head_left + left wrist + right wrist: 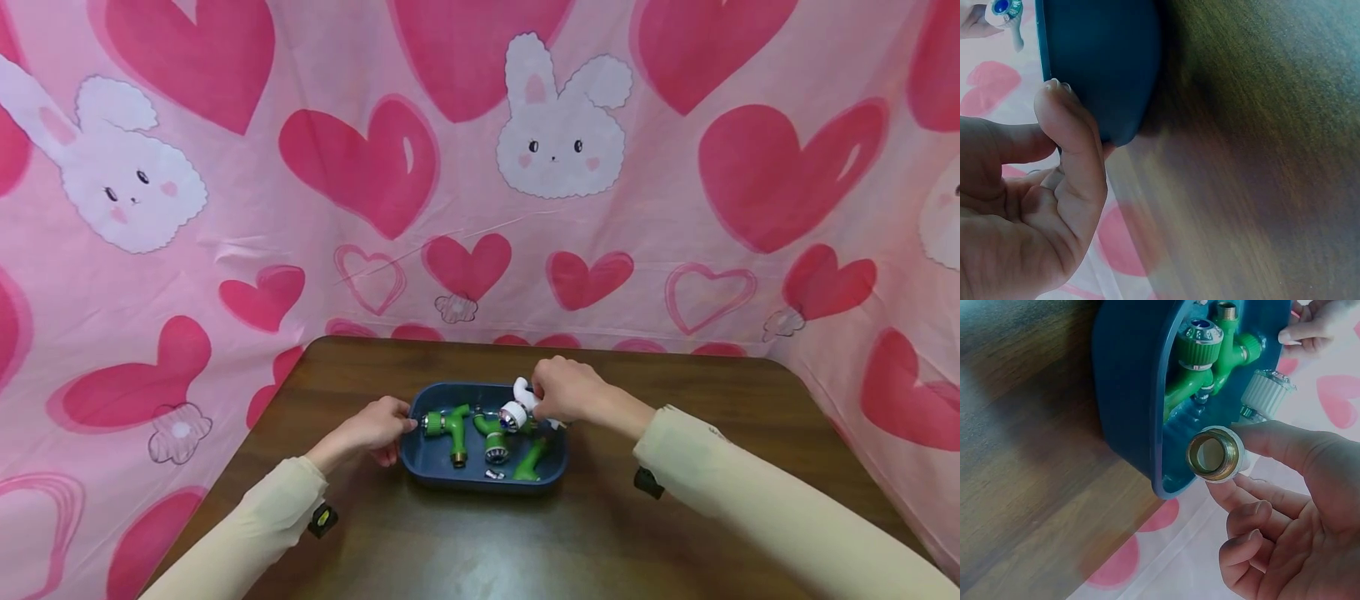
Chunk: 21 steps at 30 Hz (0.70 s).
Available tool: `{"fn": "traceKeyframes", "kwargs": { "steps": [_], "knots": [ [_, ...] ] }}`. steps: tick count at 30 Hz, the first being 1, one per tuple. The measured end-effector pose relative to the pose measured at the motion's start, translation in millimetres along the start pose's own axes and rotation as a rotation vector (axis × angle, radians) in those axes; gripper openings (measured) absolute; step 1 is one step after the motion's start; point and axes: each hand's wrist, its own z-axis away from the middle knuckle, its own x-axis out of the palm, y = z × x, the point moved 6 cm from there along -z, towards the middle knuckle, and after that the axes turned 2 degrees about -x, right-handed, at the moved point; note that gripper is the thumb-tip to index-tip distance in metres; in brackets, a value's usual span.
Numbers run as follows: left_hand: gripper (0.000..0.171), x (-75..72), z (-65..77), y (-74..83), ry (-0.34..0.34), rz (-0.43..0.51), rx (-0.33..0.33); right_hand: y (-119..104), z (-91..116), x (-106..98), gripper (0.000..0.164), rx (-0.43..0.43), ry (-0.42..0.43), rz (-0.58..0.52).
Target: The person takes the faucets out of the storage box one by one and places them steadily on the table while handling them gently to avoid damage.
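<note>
My right hand [567,390] pinches a white plastic faucet [514,415] above the right part of a blue plastic basin [480,487]. In the right wrist view, the faucet's brass threaded end [1213,454] faces the camera, and its ribbed white knob [1265,394] points away. My left hand [372,429] pinches the basin's left rim between thumb and fingers. Inside the basin lie a green faucet [455,427] at the left, another green faucet [494,442] in the middle and a green piece [531,462] at the right, partly in shadow.
A small silvery piece [494,474] lies near the basin's front wall. The basin stands on a dark brown wooden table [360,533]. A pink cloth [465,217] with hearts and rabbits hangs behind the table and along its sides.
</note>
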Motion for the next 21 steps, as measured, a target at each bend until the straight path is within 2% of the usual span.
{"fn": "traceKeyframes", "kwargs": {
  "steps": [4, 10, 15, 21],
  "knots": [
    [0.023, 0.4, -0.7, 0.5, -0.013, -0.003, 0.012, 4, 3, -2, 0.029, 0.009, 0.012, 0.008],
    [0.018, -3.5, 2.5, -1.9, 0.004, -0.004, -0.002, 5, 5, -3, 0.028, -0.011, 0.03, -0.003],
    [0.02, -0.9, 1.0, 1.3, -0.01, -0.012, 0.032, 10, 9, -1, 0.029, 0.009, 0.026, -0.003],
    [0.019, -0.6, 0.3, 1.0, 0.0, -0.022, 0.018, 14, 12, -2, 0.029, 0.01, 0.022, -0.007]
  ]
}}
